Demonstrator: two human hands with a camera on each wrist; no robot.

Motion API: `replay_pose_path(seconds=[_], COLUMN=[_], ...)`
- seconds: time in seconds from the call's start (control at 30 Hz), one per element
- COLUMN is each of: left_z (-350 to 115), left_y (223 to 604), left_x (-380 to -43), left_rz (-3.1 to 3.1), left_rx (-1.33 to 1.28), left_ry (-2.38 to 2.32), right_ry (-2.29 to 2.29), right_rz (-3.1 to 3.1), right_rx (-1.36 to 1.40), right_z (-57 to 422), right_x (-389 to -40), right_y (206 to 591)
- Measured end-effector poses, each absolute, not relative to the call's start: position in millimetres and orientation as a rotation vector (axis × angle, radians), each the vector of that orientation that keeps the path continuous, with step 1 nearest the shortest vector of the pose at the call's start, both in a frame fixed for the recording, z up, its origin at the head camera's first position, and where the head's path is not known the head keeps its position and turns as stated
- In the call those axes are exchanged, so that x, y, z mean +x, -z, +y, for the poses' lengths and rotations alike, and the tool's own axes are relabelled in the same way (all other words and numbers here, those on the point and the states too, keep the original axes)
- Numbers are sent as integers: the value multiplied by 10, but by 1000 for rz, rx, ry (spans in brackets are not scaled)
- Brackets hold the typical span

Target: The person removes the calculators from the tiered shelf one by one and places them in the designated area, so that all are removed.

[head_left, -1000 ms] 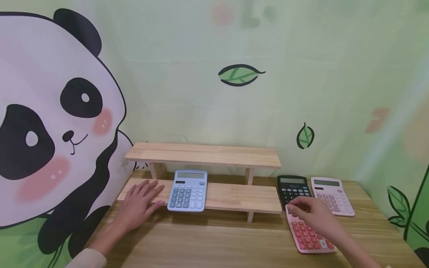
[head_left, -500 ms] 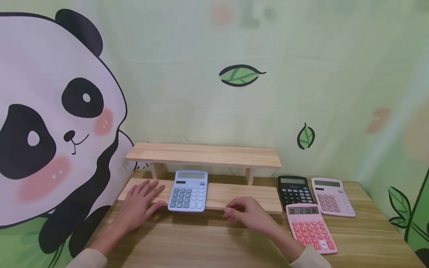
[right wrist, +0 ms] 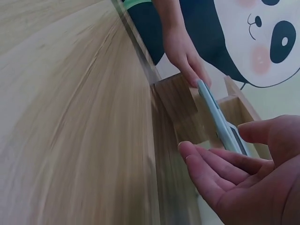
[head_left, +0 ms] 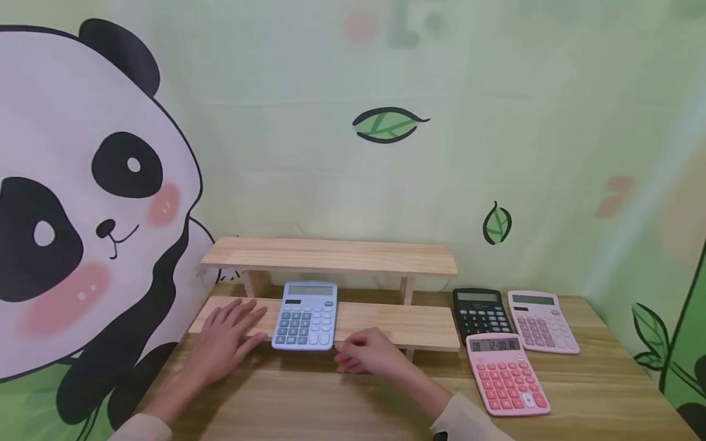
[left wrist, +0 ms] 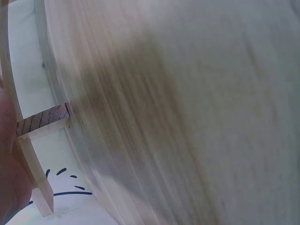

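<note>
A light blue calculator (head_left: 305,315) leans face up on the lower board of a two-tier wooden stand (head_left: 397,321), its bottom edge jutting over the front. My left hand (head_left: 228,334) rests on that board with fingers spread, thumb tip close to the calculator's left edge. At the lower right corner of the calculator is my right hand (head_left: 372,355), fingers loosely bent and thumb above them. From the right wrist view, the calculator (right wrist: 218,117) appears edge-on, overlapping the gap between thumb and fingers (right wrist: 211,173). Only part of my left hand (left wrist: 11,159) enters the left wrist view.
Right of the stand lie a black calculator (head_left: 482,312), a pale pink one (head_left: 543,324) and a pink one (head_left: 507,380) with a lit-up date display, all on the wooden table (head_left: 265,404). A panda-print cloth (head_left: 309,122) hangs behind.
My right hand has travelled left from the pink calculator to the blue one's lower right corner, uncovering the pink calculator's display. My left hand has stayed on the board.
</note>
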State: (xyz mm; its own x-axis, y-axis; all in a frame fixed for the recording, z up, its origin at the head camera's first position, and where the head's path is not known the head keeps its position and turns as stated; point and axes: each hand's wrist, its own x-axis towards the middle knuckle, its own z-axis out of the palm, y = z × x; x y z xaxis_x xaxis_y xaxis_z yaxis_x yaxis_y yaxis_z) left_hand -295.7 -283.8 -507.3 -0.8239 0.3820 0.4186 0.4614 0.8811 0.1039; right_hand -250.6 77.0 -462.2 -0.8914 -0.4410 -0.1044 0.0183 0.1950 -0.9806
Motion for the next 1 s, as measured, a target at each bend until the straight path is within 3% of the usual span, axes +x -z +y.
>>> replay_pose_path(seconds=[1.0], left_z=[-2840], left_y=[5102], left_x=[-2955], left_rz=[-2679], left_rx=[-603], left_ry=[288], right_ry=[1851], right_rz=[2153], right_rx=[-275], right_z=[535], right_x=[-2501], right_y=[4700])
